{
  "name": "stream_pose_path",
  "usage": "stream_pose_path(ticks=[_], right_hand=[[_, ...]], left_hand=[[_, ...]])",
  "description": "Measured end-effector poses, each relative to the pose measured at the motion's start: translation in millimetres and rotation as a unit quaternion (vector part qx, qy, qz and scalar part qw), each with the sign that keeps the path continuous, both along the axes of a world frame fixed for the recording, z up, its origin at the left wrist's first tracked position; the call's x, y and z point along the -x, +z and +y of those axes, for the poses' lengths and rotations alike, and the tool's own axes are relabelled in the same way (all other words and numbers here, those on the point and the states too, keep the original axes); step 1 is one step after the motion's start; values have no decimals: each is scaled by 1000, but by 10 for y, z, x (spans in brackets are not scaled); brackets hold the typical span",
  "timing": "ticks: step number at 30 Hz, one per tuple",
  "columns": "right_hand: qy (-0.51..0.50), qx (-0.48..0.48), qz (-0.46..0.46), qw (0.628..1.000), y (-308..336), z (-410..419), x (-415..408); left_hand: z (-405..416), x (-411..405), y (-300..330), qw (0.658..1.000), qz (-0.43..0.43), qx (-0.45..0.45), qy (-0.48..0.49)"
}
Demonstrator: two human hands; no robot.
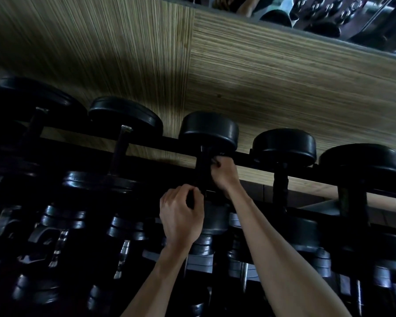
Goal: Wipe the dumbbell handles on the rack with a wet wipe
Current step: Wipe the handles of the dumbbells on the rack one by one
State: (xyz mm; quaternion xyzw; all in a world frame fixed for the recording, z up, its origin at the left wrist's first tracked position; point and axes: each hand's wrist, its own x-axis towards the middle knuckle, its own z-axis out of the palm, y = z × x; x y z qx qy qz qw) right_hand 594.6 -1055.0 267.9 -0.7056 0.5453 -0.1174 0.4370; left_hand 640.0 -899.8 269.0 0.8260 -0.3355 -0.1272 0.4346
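Dim wood-panelled wall (284, 88), both hands' fingers curled round middle dumbbell's handle (201, 170), left hand (181, 216) low, right hand (224, 172) high

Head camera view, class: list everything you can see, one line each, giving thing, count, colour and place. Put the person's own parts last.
Top-row dumbbells: five visible, black, side by side on the upper rail.
Middle dumbbell's handle: one, black, between the two hands.
Lower dumbbells: several, black, too dark to count, on the rows below.
Rack: one, black, running across the frame.
Wall panels: striped tan wood grain, behind the rack.
Mirror: one strip, top right, reflecting gym weights.
Wet wipe: cannot be made out in the dark.
Left hand: fingers curled at the handle's lower end.
Right hand: curled round the handle near the upper head.
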Motion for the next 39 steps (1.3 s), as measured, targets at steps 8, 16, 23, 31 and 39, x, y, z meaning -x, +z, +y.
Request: stream_pose_path(ticks=[8,16,23,31,39], right_hand=[[78,-108,-67,989,-28,90,362],[53,-36,-56,996,-79,208,330],[70,-35,19,997,48,212,252],[67,-72,-10,995,203,346,399],[40,-129,-9,991,160,330,389]], left_hand=[[-1,5,-15,1000,-7,17,6],[-4,10,1,1000,-8,10,7],[8,11,-4,1000,-11,2,5],[-4,28,9,1000,-5,0,20],[-5,31,18,1000,4,2,22]])
